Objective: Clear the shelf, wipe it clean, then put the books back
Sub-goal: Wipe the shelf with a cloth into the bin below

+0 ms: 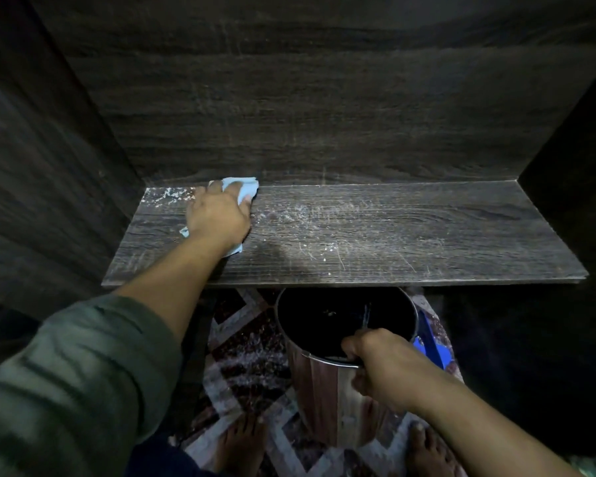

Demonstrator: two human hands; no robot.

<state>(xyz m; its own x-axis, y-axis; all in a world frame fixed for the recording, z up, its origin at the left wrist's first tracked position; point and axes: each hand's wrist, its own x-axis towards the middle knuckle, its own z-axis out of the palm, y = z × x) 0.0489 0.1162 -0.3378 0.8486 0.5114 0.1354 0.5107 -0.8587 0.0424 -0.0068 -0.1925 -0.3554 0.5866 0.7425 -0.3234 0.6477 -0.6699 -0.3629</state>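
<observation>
cloth under left hand, bin in right hand

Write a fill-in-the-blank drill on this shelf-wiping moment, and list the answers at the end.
1. The cloth under the left hand is light ____.
2. The right hand grips the steel bin by its ____.
3. White crumbs lie on the shelf, in its back ____ corner.
Missing words: blue; rim; left.
</observation>
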